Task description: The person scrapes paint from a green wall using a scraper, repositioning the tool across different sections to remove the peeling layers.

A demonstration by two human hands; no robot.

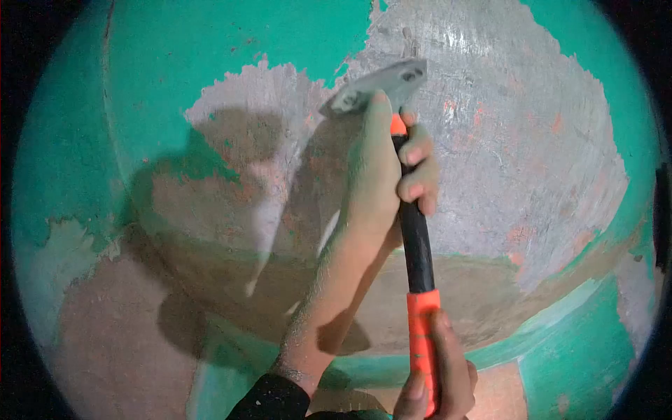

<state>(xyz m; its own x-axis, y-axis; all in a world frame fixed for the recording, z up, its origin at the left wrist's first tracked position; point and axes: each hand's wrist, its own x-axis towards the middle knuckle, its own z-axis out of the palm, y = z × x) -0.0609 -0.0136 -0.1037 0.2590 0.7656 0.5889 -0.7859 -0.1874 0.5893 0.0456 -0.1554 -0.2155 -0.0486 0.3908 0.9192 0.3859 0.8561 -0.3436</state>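
Observation:
A long-handled scraper (pixel 418 245) with a black shaft and an orange grip is held in both hands. Its wide metal blade lies against the wall, near bare grey plaster. Near the head, my left hand (pixel 381 161) wraps the upper shaft, thumb stretched toward the blade. Lower down, my right hand (pixel 448 374) closes round the orange grip. The wall (pixel 490 140) shows scraped grey plaster with reddish specks, bordered by ragged green paint (pixel 231 35).
A curved ledge or moulding (pixel 336 294) crosses below the scraped area. More green paint and brownish bare patches (pixel 126 336) lie beneath and to the left. Shadows of the arms and tool fall on the left side of the wall.

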